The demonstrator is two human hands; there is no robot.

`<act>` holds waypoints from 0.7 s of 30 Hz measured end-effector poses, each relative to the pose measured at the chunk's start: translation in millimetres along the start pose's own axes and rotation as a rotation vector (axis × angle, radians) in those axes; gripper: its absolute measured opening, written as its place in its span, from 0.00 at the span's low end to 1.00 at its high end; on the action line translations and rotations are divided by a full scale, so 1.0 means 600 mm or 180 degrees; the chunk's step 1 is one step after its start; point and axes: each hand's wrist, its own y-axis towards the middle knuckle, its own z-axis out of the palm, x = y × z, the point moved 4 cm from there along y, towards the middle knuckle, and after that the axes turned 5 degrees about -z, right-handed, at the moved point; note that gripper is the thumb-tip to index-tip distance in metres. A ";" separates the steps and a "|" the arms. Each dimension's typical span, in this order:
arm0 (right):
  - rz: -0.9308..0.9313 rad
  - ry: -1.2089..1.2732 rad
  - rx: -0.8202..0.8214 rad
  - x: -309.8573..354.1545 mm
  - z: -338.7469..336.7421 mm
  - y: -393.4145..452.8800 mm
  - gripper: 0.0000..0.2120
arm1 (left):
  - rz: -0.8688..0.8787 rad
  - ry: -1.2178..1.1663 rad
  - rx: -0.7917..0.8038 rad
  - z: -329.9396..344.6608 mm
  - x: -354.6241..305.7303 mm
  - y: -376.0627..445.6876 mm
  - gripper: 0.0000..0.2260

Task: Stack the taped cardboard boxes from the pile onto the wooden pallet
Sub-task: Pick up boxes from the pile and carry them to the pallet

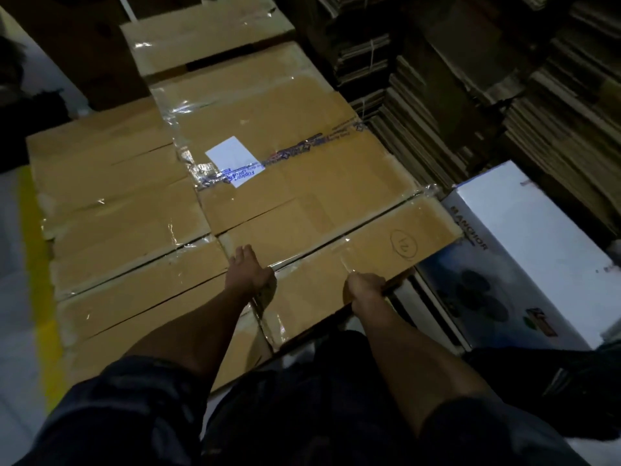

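1. The nearest flat brown taped cardboard box lay at the front right of a layer of similar boxes, and a handwritten "12" inside a pen circle showed near its right end.
2. The left hand rested on the box's far left corner with relaxed fingers spread over the top.
3. The right hand gripped the box's near edge, fingers curled under it.
4. The larger brown taped box just behind carried a white paper label crossed by clear tape with blue print reading "Flipkart".
5. More brown taped boxes lay beside it on the left.
6. A white printed carton at right read "ANCHOR" along its edge.
7. Stacks of flattened cardboard stood behind.
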 end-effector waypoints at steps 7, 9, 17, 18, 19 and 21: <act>-0.0576 -0.0617 -0.0258 0.088 -0.043 0.013 0.31 | -0.0994 -0.1520 -0.0198 0.061 0.076 0.037 0.35; -0.0856 -0.0891 -0.0342 0.122 -0.060 0.042 0.34 | -0.1162 -0.1916 -0.0273 0.068 0.077 0.048 0.37; -0.1870 -0.2027 -0.0358 0.281 -0.107 0.224 0.37 | -0.2017 -0.2787 -0.0762 0.027 0.001 0.059 0.32; -0.1964 -0.2135 -0.0358 0.298 -0.109 0.245 0.38 | -0.2168 -0.2880 -0.0762 0.031 0.014 0.078 0.36; -0.2047 -0.2199 -0.0361 0.312 -0.111 0.264 0.39 | -0.2291 -0.2936 -0.0757 0.040 0.037 0.100 0.38; -0.2162 -0.2219 -0.0307 0.342 -0.116 0.306 0.42 | -0.2463 -0.2975 -0.0750 0.034 0.040 0.110 0.34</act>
